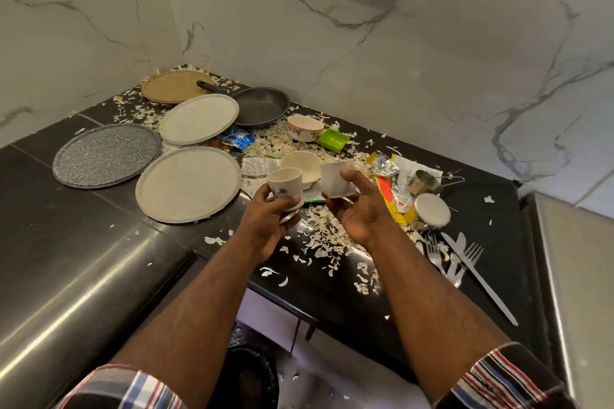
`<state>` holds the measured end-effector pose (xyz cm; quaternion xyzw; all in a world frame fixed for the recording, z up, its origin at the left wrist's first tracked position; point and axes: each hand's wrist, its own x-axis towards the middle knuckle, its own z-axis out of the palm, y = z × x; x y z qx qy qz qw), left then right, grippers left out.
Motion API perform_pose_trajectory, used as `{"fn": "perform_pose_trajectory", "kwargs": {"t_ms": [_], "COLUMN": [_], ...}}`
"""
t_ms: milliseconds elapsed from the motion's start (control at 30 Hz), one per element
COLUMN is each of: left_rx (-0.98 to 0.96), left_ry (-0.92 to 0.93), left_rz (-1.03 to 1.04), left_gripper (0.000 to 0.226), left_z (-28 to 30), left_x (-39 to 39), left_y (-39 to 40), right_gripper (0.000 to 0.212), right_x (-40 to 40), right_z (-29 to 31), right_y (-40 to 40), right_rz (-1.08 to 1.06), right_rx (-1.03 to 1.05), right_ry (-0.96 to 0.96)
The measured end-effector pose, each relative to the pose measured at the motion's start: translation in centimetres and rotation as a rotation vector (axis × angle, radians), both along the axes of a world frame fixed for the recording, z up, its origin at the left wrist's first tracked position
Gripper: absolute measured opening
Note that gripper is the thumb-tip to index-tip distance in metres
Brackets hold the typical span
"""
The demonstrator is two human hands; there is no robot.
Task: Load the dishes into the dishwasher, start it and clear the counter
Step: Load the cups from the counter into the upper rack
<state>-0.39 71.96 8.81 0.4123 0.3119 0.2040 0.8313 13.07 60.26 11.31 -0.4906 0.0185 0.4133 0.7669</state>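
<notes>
Currently each hand carries one cup above the black stone counter (pixel 332 309). The left hand (pixel 265 219) grasps a small cream cup with a floral print (pixel 284 183), upright, mouth up. The right hand (pixel 357 209) pinches a plain white square-sided cup (pixel 335 178), tilted, mouth leftward. The cups are near each other but apart; nesting them probably requires righting the white cup first.
</notes>
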Motion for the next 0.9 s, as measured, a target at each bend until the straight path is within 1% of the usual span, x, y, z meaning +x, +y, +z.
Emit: {"fn": "perform_pose_trajectory", "kwargs": {"t_ms": [33, 133, 167, 300, 433, 567, 767, 900], "left_rx": [-0.015, -0.04, -0.038, -0.026, -0.018, 0.001, 0.051, 0.046], "left_ry": [-0.002, -0.004, -0.005, 0.016, 0.036, 0.049, 0.044, 0.039], "left_rz": [-0.019, -0.049, -0.052, -0.051, -0.048, -0.045, -0.084, -0.083], "left_gripper": [0.053, 0.044, 0.044, 0.047, 0.051, 0.05, 0.046, 0.049], "left_z": [0.2, 0.7, 0.8, 1.0, 1.1, 1.5, 2.1, 2.5], "left_x": [0.3, 1.1, 1.4, 1.9, 1.6, 1.1, 0.4, -0.2], "left_y": [-0.7, -2.8, -3.5, -6.1, -8.2, -10.3, -12.6, -13.9], "right_gripper": [0.053, 0.059, 0.058, 0.052, 0.052, 0.042, 0.052, 0.04], "right_x": [0.2, 0.6, 0.8, 1.0, 0.8, 0.2, -1.0, -1.9], "right_z": [-0.2, -0.4, -0.4, -0.2, -0.1, 0.5, 1.0, 1.5], "right_y": [-0.6, -2.5, -3.2, -5.9, -8.4, -10.5, -13.0, -14.4], "right_rz": [-0.004, -0.008, -0.011, -0.016, 0.015, 0.037, 0.01, -0.011], "right_rx": [-0.003, -0.042, -0.042, -0.043, -0.071, -0.056, -0.058, -0.028], "right_ry": [0.005, 0.006, 0.006, 0.014, -0.038, -0.073, -0.078, -0.069]}}
